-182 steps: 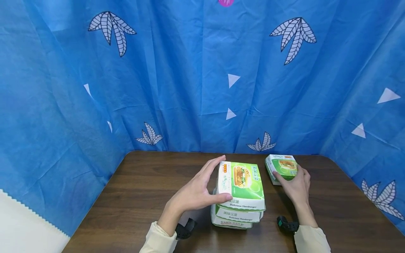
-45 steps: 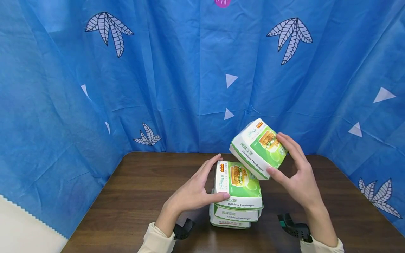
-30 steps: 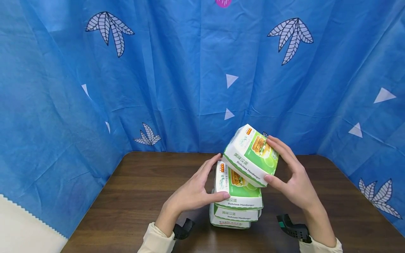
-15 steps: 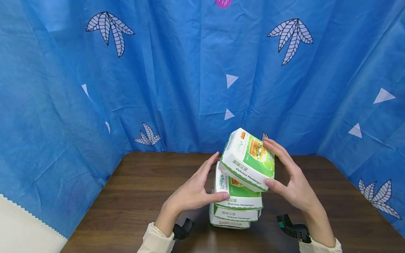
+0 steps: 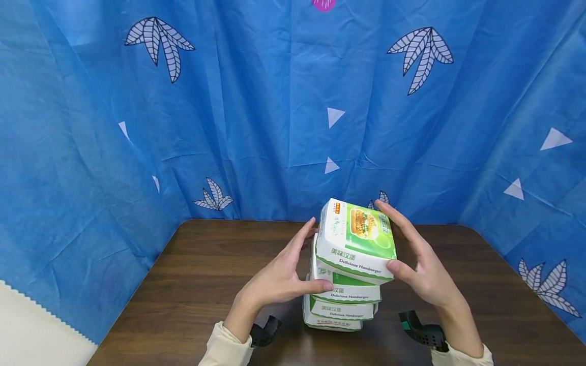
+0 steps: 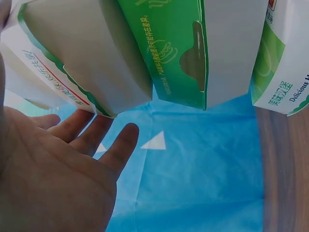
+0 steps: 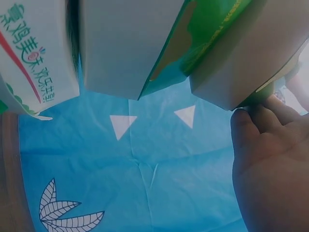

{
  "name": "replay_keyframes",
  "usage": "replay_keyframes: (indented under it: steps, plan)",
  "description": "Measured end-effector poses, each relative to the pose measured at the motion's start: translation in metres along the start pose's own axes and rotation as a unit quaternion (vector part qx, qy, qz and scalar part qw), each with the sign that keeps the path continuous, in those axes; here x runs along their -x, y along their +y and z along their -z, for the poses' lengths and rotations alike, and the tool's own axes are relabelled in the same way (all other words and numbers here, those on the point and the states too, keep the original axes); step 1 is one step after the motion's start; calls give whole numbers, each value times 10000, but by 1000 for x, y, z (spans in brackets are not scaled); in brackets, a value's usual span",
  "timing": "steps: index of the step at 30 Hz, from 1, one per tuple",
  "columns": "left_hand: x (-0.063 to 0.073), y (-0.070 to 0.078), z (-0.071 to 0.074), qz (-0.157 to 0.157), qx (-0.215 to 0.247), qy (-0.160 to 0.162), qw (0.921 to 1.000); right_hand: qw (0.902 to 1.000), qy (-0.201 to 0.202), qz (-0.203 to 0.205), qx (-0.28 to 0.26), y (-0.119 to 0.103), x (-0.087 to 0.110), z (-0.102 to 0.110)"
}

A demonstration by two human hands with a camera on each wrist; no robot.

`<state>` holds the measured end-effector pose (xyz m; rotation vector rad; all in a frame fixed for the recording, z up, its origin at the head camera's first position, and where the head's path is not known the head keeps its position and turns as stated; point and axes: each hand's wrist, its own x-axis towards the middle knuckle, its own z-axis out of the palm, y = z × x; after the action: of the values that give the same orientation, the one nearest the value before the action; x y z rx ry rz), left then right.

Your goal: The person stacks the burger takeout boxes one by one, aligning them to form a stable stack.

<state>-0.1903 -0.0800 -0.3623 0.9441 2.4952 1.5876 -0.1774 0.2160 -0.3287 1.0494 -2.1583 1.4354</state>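
Note:
A paper hamburger box (image 5: 361, 231), white and green, sits over the top of a stack, tilted slightly. My right hand (image 5: 428, 269) holds it from the right side, thumb at its front corner and fingers at the back. Three similar boxes make up the stack (image 5: 350, 310) beneath. My left hand (image 5: 276, 277) holds the stack's uppermost box (image 5: 350, 291), thumb on its front face and fingers along its back left. In the left wrist view the fingers (image 6: 104, 128) lie against a box edge. The right wrist view shows right fingertips (image 7: 248, 130) under a box's lower edge.
The boxes stand on a dark brown wooden table (image 5: 197, 284). Behind and beside it hangs a blue curtain (image 5: 256, 127) with leaf and triangle prints. A white cloth edge (image 5: 36, 325) shows at the lower left. Black bands sit on both wrists.
My right hand has lifted the box from the back right and brought it left over the stack. It has lowered and levelled there. My left hand has barely moved.

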Motion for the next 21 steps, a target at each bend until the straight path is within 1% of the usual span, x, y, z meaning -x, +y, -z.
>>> replay_keyframes:
  steps: [5,11,17,21]
  plan:
    - [0,0,0,-23,-3,4,10000,9997,-102,110,-217,-1,-1,-2]
    - [1,1,0,-34,-94,38,9999,9997,-92,98,-192,0,0,-2]
    - [2,2,-1,114,-194,121,9997,9999,-78,97,-81,0,0,-3]
    - [2,2,0,104,-163,89,9998,9996,-180,19,-227,2,1,-3]
